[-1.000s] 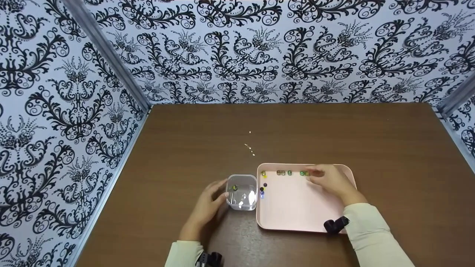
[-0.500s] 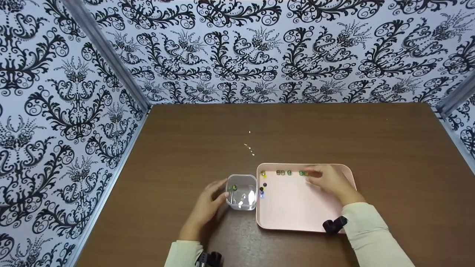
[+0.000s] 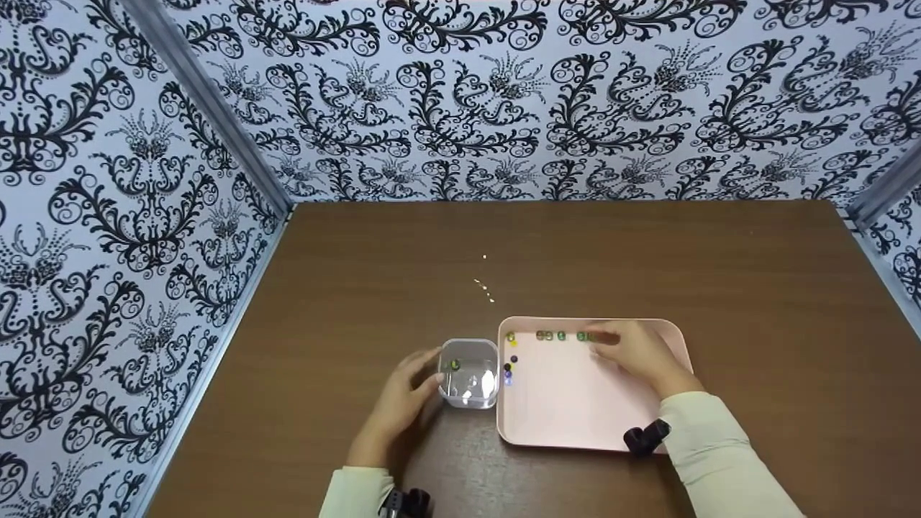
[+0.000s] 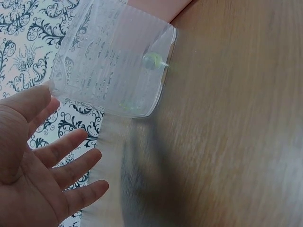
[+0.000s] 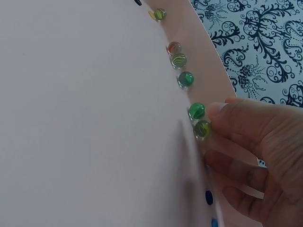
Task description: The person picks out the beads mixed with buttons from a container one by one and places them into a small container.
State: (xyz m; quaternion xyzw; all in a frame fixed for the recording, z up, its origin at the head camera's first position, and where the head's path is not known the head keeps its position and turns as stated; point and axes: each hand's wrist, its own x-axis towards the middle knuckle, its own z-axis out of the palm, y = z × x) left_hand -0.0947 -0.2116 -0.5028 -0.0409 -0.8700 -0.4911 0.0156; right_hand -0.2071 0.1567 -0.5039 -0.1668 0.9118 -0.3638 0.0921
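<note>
A square clear plastic container point(image 3: 468, 403) with one marble point(image 3: 455, 365) inside stands beside a pink tray point(image 3: 575, 424). My left hand point(image 3: 403, 396) touches its left wall with thumb and fingertips; in the left wrist view the other fingers spread loosely. Over the tray's far edge, my right hand point(image 3: 640, 352) has its thumb tip beside a green marble point(image 5: 197, 110) and a yellow-green marble point(image 5: 202, 128). Both marbles lie against the tray wall, and neither looks pinched. The right index finger is partly hidden behind the thumb.
Along the tray's far wall lie more marbles, including a teal one point(image 5: 186, 79) and a reddish one point(image 5: 174, 48). Dark and blue marbles point(image 3: 508, 367) sit at the tray's left side. Below the right fingers is a dark blue piece point(image 5: 209, 197). Patterned walls point(image 3: 460, 108) enclose the table.
My right hand has shifted slightly left along the tray's far wall, and the green and yellow-green marbles have moved left with it. The left hand and container stay put.
</note>
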